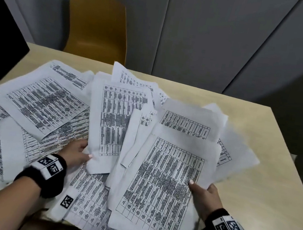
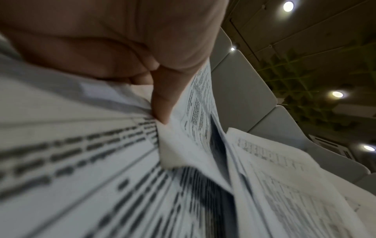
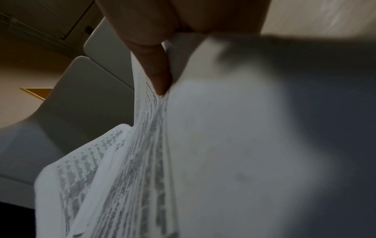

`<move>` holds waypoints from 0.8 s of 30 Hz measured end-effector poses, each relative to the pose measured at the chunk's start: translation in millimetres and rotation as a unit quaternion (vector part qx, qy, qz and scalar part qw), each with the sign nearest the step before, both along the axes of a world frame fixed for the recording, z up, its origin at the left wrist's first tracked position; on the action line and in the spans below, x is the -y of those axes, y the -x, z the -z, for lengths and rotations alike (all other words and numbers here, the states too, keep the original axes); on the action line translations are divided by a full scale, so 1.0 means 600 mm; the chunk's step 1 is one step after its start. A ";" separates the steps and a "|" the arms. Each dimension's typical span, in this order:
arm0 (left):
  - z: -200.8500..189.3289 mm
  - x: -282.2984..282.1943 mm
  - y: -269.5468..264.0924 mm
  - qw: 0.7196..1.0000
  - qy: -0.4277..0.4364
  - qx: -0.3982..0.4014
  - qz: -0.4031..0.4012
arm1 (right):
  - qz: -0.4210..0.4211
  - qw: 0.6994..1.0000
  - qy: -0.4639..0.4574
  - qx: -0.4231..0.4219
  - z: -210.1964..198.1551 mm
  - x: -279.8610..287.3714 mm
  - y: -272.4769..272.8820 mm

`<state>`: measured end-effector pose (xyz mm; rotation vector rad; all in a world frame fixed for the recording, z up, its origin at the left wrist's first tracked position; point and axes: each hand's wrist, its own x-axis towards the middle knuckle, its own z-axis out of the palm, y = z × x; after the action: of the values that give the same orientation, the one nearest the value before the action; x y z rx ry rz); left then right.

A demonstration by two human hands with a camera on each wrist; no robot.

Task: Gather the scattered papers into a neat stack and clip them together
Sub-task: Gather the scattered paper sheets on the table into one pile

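Nearest: right hand [image 1: 204, 198] pinching the right edge of a fanned bundle of printed sheets [image 1: 161, 178], thumb on top, remaining fingers hidden beneath; grip clamped on the bundle, lifting it partly off the desk [image 1: 272, 190]

Alongside: left hand [image 1: 77, 153] pinching the lower edge of an upright table-printed sheet [image 1: 110, 122], thumb [image 2: 162, 99] pressing the paper against fingers behind; grip clamped on that sheet

Underneath and forward of the wrists: more sheets lying flat at the near desk edge, overlapping at mixed angles

Left: loose papers [image 1: 37, 102] sprawling across the desk, some overhanging its near-left side; still ungathered

Farther: further sheets [image 1: 130, 76] poking out behind the held ones, corners curling upward

Beyond: yellow chair [image 1: 98, 25] standing behind the desk, grey wall panels [image 1: 206, 35] behind that; no clip showing in any view

Handling, judged: thin, light, floppy paper, sliding readily sheet over sheet, creasing easily; best taking hold along opposite long edges with both hands, then tapping a short edge down on the desk to square the stack before clipping at a corner
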<state>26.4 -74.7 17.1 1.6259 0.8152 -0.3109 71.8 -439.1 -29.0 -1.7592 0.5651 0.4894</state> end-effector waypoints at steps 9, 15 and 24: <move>0.009 0.056 -0.028 0.997 0.022 0.062 0.027 | 0.030 0.999 -0.036 -0.026 0.005 -0.016 0.000; 0.029 0.072 -0.036 0.998 0.046 0.025 0.033 | 0.010 0.998 -0.055 -0.029 0.007 -0.027 0.000; 0.023 0.018 -0.012 0.980 -0.164 0.075 -0.085 | -0.016 0.999 -0.018 0.026 0.010 -0.022 0.000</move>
<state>33.9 -85.4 3.4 1.8453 0.9161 0.0730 71.9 -426.1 -34.8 -1.7450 0.4893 0.4724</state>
